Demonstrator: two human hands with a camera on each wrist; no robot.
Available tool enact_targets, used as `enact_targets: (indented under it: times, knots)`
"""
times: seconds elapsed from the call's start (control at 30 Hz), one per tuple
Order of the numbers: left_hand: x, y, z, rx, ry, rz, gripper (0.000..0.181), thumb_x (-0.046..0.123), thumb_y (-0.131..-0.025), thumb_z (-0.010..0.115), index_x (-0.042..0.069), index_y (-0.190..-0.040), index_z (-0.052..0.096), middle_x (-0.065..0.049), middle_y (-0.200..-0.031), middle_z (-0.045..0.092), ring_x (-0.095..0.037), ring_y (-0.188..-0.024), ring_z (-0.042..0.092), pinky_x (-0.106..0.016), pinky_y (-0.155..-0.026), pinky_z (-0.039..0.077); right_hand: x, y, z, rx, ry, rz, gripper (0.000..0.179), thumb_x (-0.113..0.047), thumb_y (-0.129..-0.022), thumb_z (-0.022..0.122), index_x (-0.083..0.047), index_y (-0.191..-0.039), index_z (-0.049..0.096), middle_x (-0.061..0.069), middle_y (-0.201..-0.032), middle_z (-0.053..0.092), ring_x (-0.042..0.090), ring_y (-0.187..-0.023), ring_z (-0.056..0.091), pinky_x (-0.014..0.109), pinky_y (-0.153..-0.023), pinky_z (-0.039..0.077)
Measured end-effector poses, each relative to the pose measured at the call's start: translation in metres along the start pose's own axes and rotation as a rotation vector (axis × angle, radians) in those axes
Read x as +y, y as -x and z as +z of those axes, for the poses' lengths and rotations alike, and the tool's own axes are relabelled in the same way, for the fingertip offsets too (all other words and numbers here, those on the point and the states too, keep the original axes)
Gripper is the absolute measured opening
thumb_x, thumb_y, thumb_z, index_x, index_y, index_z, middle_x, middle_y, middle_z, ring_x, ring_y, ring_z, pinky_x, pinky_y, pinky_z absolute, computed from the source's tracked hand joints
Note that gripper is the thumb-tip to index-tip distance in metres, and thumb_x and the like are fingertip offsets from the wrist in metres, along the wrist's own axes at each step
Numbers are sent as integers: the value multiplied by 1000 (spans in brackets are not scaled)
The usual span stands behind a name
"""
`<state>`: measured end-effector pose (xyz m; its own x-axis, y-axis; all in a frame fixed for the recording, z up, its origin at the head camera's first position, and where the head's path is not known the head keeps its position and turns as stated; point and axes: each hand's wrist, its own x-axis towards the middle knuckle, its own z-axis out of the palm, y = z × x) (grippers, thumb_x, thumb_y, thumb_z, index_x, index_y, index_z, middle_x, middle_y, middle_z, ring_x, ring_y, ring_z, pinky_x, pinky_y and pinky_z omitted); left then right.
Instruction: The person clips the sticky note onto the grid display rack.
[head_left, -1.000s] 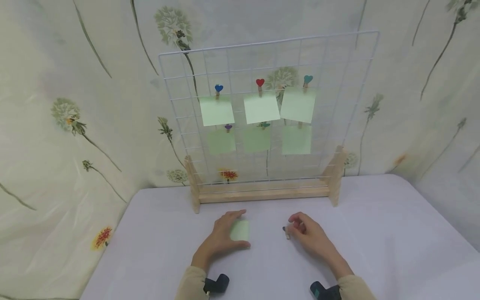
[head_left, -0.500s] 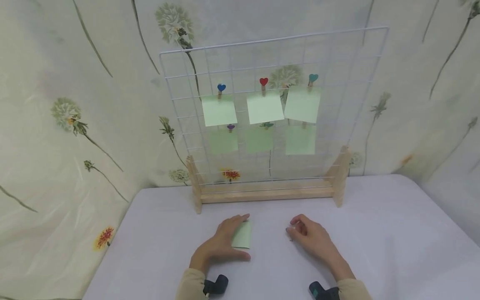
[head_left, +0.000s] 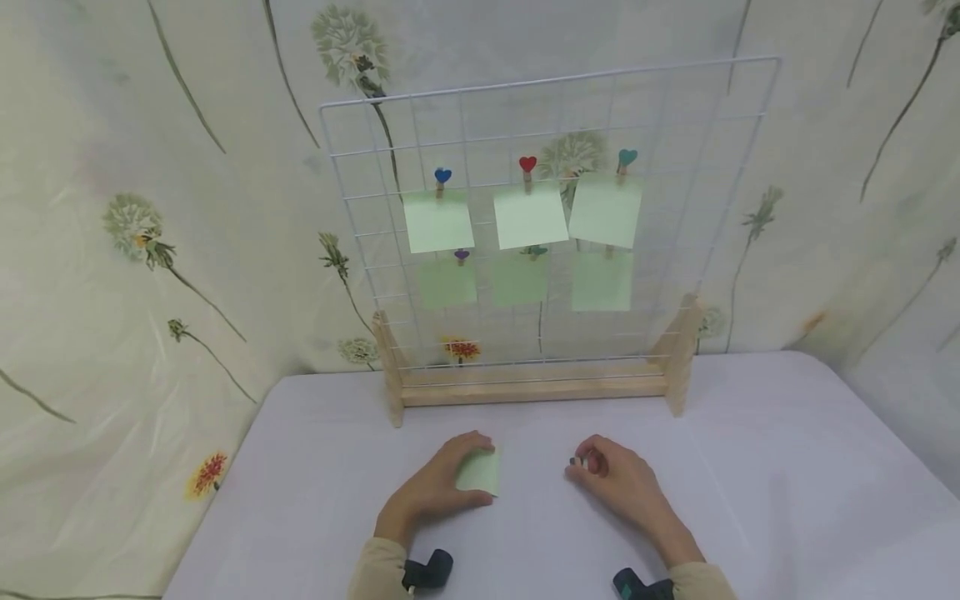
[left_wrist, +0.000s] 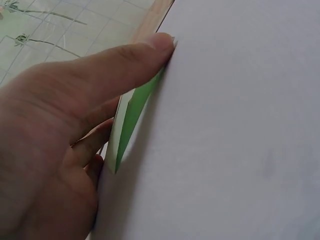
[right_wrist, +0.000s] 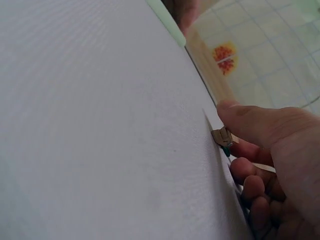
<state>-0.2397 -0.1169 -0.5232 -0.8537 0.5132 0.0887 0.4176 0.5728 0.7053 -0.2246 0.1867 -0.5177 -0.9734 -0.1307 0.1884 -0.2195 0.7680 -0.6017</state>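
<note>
My left hand [head_left: 427, 496] holds a pale green paper note [head_left: 478, 472] by opposite edges, thumb on the near side and fingers on the far side. The left wrist view has the note [left_wrist: 131, 117] tilted and slightly bowed off the tabletop, with the thumb at one corner. To the right, my right hand [head_left: 628, 490] pinches a small wooden clothespin [right_wrist: 222, 137] just above the table. A dark green piece shows at one end of the clothespin, while the fingers hide part of it.
Behind both hands stands a white wire grid [head_left: 547, 79] on a wooden base [head_left: 532, 390]. Several green notes [head_left: 529, 218] hang from it on heart-topped clothespins [head_left: 527, 165]. A white cloth covers the table [head_left: 750, 467], and a floral curtain [head_left: 187, 275] is behind.
The clothespin that lay at my right fingertips is now pinched in that hand. My left thumb and fingers have drawn closer together onto the note's edges.
</note>
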Motion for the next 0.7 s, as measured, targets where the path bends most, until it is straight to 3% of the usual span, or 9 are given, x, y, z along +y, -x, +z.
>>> enact_targets:
  times: [0.23,0.47,0.7]
  knots:
    - [-3,-1,5,80,87,-38,43,53,-71,76,31,-100,52,16,-138,48,-16,-137,37,-44,-114,27,0,1,0,-12,-11,8,27,-38,-79,73,-20,-95,63,-10,-68,51,5,-58,43,20,-54,35]
    - [-4,-2,7,158,137,13,36,49,-76,73,28,-98,54,11,-137,51,-19,-133,42,-46,-112,30,6,-1,5,40,-65,26,18,-27,-83,71,-19,-96,62,-7,-78,56,6,-63,45,21,-56,37]
    - [-2,-1,7,214,239,-19,26,40,-82,70,22,-92,53,7,-136,53,-22,-133,43,-48,-113,28,19,2,7,131,-212,43,16,-27,-87,68,-19,-98,58,-4,-92,63,5,-78,55,21,-68,46]
